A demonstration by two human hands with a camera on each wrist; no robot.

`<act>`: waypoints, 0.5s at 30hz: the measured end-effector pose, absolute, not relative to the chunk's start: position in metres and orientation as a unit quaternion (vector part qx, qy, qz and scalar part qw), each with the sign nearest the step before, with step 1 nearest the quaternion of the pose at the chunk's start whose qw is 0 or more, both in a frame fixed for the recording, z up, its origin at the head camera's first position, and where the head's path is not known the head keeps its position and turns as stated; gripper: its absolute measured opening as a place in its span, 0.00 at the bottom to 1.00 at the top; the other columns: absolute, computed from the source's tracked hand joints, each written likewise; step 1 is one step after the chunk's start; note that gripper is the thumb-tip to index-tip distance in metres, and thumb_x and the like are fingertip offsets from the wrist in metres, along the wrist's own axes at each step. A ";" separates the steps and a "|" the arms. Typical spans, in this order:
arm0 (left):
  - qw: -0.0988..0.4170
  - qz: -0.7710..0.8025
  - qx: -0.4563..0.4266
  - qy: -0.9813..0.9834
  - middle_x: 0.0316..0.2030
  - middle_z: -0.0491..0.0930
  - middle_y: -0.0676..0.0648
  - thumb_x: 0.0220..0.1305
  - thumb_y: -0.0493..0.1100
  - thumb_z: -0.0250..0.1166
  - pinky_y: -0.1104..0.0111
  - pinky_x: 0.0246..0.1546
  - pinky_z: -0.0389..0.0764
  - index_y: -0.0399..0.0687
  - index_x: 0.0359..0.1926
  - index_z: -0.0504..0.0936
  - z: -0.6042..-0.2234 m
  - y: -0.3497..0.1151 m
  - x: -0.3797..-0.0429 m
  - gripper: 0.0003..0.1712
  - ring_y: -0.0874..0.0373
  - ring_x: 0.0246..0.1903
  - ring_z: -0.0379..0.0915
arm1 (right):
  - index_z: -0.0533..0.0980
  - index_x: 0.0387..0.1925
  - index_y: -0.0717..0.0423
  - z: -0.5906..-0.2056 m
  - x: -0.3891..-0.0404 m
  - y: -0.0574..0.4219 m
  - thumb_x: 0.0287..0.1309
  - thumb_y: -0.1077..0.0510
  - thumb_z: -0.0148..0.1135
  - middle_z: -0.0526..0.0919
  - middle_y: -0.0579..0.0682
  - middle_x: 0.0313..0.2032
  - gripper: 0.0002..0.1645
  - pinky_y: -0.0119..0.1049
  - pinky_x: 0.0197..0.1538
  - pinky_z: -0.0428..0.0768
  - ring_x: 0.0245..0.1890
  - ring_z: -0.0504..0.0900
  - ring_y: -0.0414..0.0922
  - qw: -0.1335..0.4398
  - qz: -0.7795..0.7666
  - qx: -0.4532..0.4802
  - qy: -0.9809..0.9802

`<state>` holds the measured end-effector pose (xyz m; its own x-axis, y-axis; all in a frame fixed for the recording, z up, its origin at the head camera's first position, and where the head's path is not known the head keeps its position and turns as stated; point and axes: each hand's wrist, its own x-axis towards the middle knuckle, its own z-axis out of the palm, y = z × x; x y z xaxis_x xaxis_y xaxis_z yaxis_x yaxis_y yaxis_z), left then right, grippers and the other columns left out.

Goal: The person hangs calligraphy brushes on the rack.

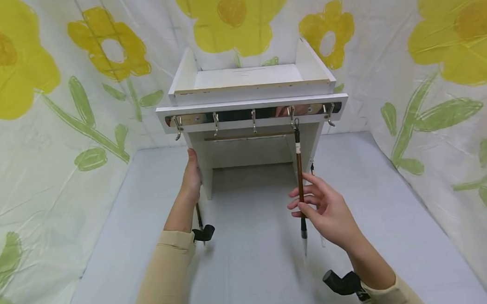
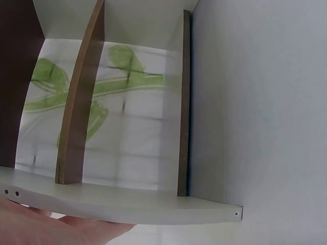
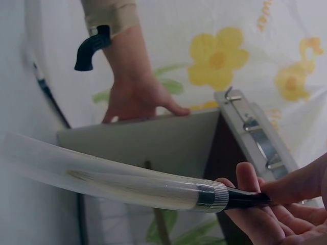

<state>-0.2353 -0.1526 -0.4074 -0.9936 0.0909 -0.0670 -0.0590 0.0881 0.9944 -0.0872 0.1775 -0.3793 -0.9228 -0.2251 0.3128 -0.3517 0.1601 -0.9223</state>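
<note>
My right hand [image 1: 328, 212] pinches a calligraphy brush [image 1: 299, 167] by its lower handle, thumb against fingertips. The brush is upright, bristles down, and its hanging loop overlaps the second hook [image 1: 292, 116] from the right. In the right wrist view, a clear cap [image 3: 127, 178] covers the pale bristles. My left hand [image 1: 191, 178] rests against the outside of the left side panel [image 1: 202, 168] of a white wooden shelf, thumb pointing up. From the right wrist view, that hand [image 3: 135, 97] lies along the panel's edge with its thumb spread.
A metal strip with several hooks [image 1: 253, 119] crosses the shelf front, below an open top tray [image 1: 245, 77]. One more brush [image 1: 199, 215] shows behind my left forearm; another [image 1: 323, 240] is partly hidden behind my right hand. Flower-printed sheets [image 1: 446, 111] surround the pale tabletop [image 1: 254, 263].
</note>
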 end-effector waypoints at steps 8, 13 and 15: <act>0.037 0.676 0.017 0.735 0.81 0.40 0.46 0.68 0.79 0.19 0.37 0.73 0.44 0.70 0.81 0.34 -0.427 -0.153 -0.248 0.46 0.44 0.79 0.34 | 0.62 0.73 0.56 -0.382 -0.090 0.177 0.61 0.78 0.61 0.82 0.63 0.49 0.41 0.41 0.40 0.87 0.42 0.89 0.44 0.050 0.617 0.192 -0.762; 0.032 0.674 0.021 0.738 0.80 0.41 0.46 0.69 0.77 0.18 0.36 0.72 0.44 0.71 0.81 0.35 -0.428 -0.155 -0.248 0.44 0.44 0.79 0.35 | 0.62 0.73 0.56 -0.383 -0.091 0.175 0.61 0.78 0.61 0.82 0.62 0.49 0.41 0.41 0.40 0.87 0.42 0.89 0.44 0.047 0.619 0.187 -0.762; 0.034 0.672 0.018 0.739 0.81 0.40 0.46 0.69 0.77 0.19 0.36 0.73 0.44 0.69 0.81 0.35 -0.429 -0.156 -0.249 0.45 0.44 0.79 0.34 | 0.62 0.73 0.56 -0.384 -0.092 0.174 0.61 0.78 0.61 0.82 0.63 0.49 0.41 0.41 0.40 0.87 0.42 0.89 0.44 0.044 0.619 0.184 -0.762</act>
